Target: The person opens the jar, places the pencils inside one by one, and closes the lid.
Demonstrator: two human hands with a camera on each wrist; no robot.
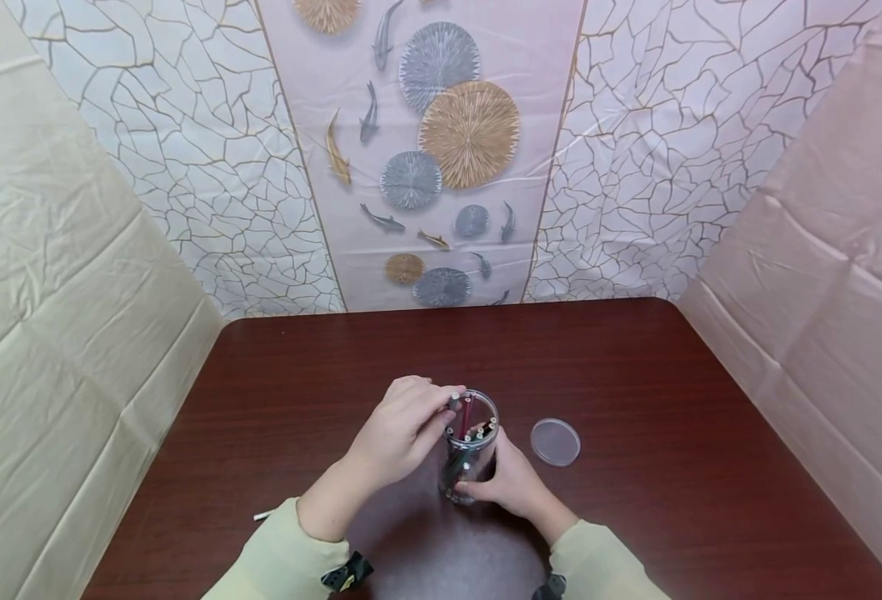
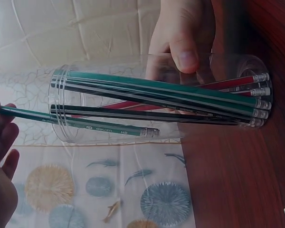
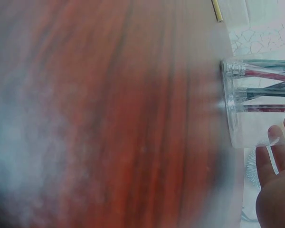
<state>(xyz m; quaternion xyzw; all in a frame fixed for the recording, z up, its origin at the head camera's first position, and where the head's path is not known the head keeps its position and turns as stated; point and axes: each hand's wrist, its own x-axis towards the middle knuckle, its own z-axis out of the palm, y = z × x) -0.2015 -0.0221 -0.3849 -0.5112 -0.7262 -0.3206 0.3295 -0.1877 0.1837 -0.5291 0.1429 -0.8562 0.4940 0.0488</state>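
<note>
A clear cylindrical jar (image 2: pixel 128 59) stands upright on the table with several green, black and red pencils leaning inside, their metal eraser ends down. My right hand (image 1: pixel 512 479) grips the jar around its lower side, thumb toward the front. Above the rim, my left hand (image 1: pixel 403 429) pinches the upper end of a green pencil (image 2: pixel 28 114). That pencil slants through the mouth, its eraser end inside the jar above the bottom. In the right wrist view, the jar's base and the right fingers (image 3: pixel 278 154) show at the right edge.
A round clear lid (image 1: pixel 556 442) lies flat on the table (image 1: pixel 674 375), right of the jar. Near the left sleeve, a thin pale stick (image 1: pixel 263 516) pokes out, mostly hidden by the arm. Patterned fabric walls (image 1: pixel 208 150) enclose the table's back and sides.
</note>
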